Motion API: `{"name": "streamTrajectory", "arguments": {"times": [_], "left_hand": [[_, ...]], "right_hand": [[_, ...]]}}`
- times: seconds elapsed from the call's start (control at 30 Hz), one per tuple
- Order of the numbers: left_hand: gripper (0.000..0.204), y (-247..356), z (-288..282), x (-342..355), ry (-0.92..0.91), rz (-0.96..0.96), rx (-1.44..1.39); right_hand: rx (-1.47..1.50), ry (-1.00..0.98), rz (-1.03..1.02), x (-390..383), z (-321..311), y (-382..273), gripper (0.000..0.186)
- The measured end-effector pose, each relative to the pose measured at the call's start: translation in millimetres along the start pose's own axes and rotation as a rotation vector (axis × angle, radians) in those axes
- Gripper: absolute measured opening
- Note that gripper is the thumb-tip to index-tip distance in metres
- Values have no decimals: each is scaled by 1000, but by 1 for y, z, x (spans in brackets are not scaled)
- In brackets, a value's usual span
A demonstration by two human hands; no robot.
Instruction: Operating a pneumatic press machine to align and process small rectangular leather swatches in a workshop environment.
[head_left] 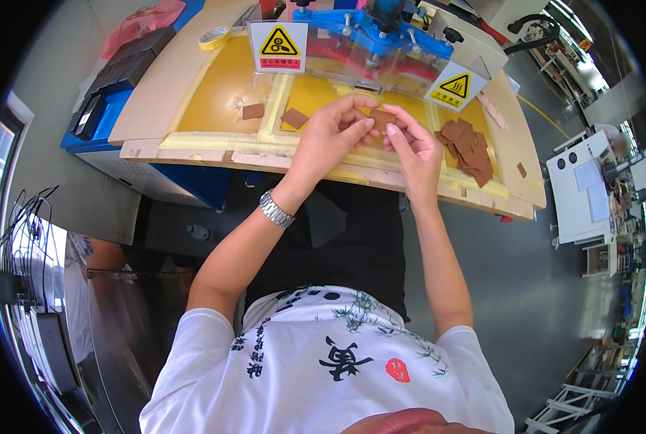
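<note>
Between my hands, above the near part of the table, is a small flat brown rectangular piece (382, 118), perhaps leather. My right hand (417, 148) pinches its right side between thumb and fingers. At its left edge, the thumb and fingers of my left hand (334, 134) are closed on it, partly hiding it. A silver watch is on my left wrist. Left of my hands, two similar brown pieces (252, 111) lie apart on the yellow surface. To the right of my right hand is a loose heap of brown pieces (469, 150).
A blue-armed press (381, 32) with a clear guard and two warning signs (279, 47) stands just beyond my hands. A tape roll (214, 37) lies at the back left. One brown piece (522, 170) sits near the table's right edge. Black boxes (131, 61) stand at far left.
</note>
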State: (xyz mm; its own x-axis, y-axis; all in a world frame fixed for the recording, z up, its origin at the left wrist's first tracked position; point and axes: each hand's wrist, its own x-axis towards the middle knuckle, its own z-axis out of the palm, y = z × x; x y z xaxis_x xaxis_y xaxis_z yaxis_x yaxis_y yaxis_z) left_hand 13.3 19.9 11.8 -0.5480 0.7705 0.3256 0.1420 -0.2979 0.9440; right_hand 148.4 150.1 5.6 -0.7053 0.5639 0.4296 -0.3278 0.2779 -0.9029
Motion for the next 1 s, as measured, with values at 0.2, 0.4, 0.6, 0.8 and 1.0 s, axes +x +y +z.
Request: {"name": "streamTrajectory", "arguments": {"times": [0.2, 0.4, 0.6, 0.8, 1.0], "left_hand": [[30, -2, -1, -1, -4, 8, -15], [31, -4, -2, -1, -8, 31, -18], [32, -3, 0, -2, -7, 34, -12], [32, -3, -1, -3, -5, 43, -21], [30, -5, -1, -3, 0, 38, 17]], "right_hand": [[17, -44, 7, -3, 5, -10, 43], [42, -67, 13, -2, 4, -6, 46], [48, -62, 12, -3, 2, -8, 46], [68, -64, -1, -3, 2, -5, 45], [97, -70, 19, -2, 0, -8, 44]]}}
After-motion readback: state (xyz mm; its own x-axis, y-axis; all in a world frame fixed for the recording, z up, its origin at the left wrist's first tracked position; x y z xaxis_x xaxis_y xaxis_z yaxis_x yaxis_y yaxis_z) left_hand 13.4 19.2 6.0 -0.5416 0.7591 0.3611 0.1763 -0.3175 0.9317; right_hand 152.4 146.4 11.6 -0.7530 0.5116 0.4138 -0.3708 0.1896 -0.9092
